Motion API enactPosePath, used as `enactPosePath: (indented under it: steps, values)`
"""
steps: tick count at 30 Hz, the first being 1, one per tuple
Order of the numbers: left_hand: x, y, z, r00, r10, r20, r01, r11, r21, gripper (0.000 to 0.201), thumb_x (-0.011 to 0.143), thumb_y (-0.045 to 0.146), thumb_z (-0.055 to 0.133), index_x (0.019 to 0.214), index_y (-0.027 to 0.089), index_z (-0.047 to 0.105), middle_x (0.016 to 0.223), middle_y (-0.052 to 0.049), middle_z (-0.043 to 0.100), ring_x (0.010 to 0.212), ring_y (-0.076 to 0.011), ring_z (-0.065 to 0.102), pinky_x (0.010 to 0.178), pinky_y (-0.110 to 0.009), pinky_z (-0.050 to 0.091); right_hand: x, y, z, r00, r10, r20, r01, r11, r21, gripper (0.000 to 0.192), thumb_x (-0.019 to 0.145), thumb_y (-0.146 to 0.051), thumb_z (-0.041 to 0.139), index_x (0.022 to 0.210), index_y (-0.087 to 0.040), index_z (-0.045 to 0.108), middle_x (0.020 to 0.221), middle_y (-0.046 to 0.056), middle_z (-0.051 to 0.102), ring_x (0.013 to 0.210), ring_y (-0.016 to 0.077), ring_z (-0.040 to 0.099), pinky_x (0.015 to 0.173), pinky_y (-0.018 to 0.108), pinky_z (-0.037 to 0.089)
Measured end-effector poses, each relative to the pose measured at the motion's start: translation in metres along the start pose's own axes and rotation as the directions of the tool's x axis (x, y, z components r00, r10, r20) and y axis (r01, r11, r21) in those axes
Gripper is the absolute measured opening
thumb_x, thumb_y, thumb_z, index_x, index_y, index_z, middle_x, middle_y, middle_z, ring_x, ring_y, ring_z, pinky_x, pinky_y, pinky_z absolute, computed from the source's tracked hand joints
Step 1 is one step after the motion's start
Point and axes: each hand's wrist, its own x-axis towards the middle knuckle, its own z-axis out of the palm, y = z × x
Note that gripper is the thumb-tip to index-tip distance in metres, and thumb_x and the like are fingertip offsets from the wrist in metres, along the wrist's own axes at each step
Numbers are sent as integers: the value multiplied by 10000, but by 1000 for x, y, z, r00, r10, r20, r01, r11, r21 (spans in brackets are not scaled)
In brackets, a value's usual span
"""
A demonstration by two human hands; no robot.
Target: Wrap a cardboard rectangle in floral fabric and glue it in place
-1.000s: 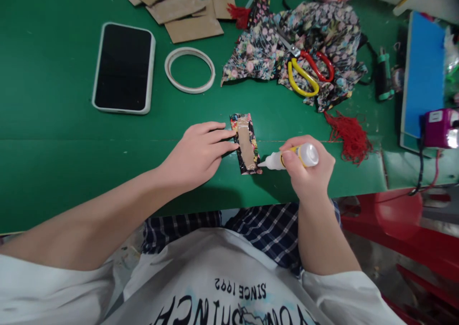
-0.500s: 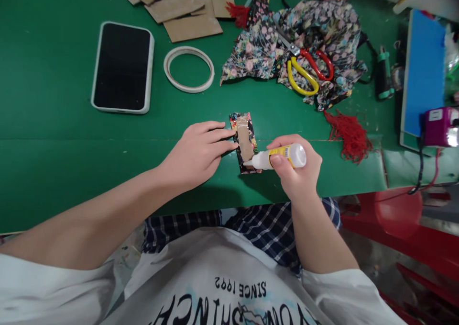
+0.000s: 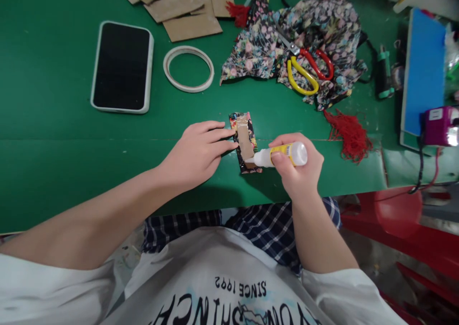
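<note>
A small cardboard piece point(image 3: 245, 140) lies on the green table, its edges wrapped in dark floral fabric, with glossy wet-looking patches at its far and near ends. My left hand point(image 3: 201, 149) rests flat beside it, fingers stretched out and their tips on its left edge. In my right hand point(image 3: 301, 167) is a white glue bottle point(image 3: 265, 158) with a yellow label, tilted so that its nozzle points left at the near end of the cardboard. Whether the nozzle tip touches the surface I cannot tell.
Behind are a tape roll point(image 3: 188, 89), a black-screened white device point(image 3: 123, 66) and cardboard pieces point(image 3: 193, 28). Red-and-yellow-handled scissors point(image 3: 303, 76) lie on crumpled floral fabric point(image 3: 247, 59). To the right are a red tassel point(image 3: 351, 136), a green-handled tool point(image 3: 383, 73) and a blue board point(image 3: 425, 71).
The glue bottle has shifted slightly right and up, its nozzle moving away from the cardboard's near left corner. My left hand and the cardboard have stayed put.
</note>
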Motion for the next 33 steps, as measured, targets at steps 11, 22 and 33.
enactPosePath:
  steps: [11,22,33]
  values:
    - [-1,-1,0,1000,-3,1,3,1000,-10,354,830,132,385,1062,187,646,1223,-53,596,1190,-245,487,986,-460,402,1,-1,-1,995,-33,90,35,999,-23,232,706,-441,652,695,-215,604,626,-49,630,499,70,526,496,214,440]
    - [0,0,-1,1000,-1,-5,1,1000,7,359,840,133,370,1055,181,653,1208,-53,607,1180,-251,502,971,-470,422,-1,-2,-2,996,-40,84,42,999,-24,216,707,-418,655,692,-209,602,627,-49,626,494,66,519,496,215,434]
    - [0,-1,-1,1000,-3,-3,3,1000,-7,350,841,136,380,1053,182,654,1207,-58,607,1179,-241,505,986,-464,415,1,3,-8,999,20,-29,-21,999,-48,177,729,-367,634,656,-211,591,582,-53,598,494,72,504,482,217,423]
